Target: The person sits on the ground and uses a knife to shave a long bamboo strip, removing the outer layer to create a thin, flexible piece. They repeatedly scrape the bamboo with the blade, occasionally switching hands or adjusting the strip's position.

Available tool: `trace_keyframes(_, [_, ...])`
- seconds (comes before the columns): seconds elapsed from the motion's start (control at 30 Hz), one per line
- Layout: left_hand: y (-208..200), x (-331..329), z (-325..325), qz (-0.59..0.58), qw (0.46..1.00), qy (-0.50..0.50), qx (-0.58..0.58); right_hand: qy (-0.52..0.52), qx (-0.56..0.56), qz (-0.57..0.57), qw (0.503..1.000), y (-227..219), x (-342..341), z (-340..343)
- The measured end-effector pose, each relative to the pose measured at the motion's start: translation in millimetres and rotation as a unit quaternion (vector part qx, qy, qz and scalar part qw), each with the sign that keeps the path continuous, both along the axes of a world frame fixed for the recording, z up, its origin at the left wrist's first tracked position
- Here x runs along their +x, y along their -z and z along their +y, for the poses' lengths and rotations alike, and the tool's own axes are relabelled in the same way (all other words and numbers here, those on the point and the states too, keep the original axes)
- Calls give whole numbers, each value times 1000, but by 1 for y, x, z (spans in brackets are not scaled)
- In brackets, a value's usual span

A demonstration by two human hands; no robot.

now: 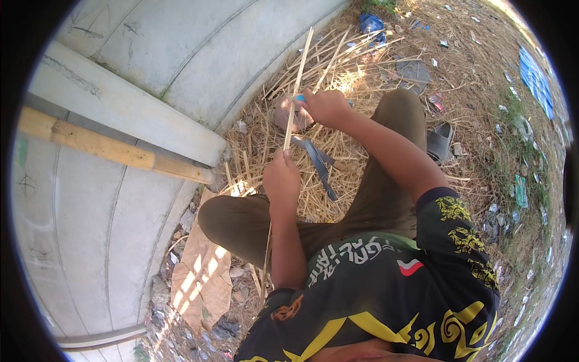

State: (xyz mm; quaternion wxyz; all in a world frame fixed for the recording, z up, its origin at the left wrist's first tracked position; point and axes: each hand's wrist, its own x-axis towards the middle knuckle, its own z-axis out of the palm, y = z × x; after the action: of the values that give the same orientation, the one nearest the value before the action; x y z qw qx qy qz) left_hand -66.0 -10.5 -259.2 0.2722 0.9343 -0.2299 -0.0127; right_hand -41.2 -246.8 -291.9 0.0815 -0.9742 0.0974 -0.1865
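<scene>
My left hand (pixel 281 181) is closed on the lower part of a long, thin, pale bamboo strip (pixel 305 57), which slants up and away from me. Against the strip's middle, my right hand (pixel 329 108) grips a blue-handled tool (pixel 299 98); its working edge is too small to make out. Behind the strip sits a rounded brownish block (pixel 292 116), partly hidden. A dark, curved blade-like piece (pixel 318 166) lies on the straw between my legs, below the block.
Cut strips (pixel 344 51) are heaped beyond my hands. A grey concrete wall (pixel 199 60) and a bamboo pole (pixel 96 142) stand left. Brown cardboard (pixel 196 277) lies beside my left knee. A dark sandal (pixel 440 142) and a blue sheet (pixel 535 81) are on the littered ground right.
</scene>
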Motion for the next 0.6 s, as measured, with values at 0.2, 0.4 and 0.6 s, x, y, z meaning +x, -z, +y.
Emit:
trace_keyframes(0.2, [31,17,8,105,985,29,-133,-74,154,34,985,13,-12,-2])
trace_keyframes(0.4, [40,27,9,144,975,11,-168,-169,65,72,981,0,-31,24])
trace_keyframes(0.6, [32,21,6,169,971,16,-171,-70,21,45,996,10,-17,6])
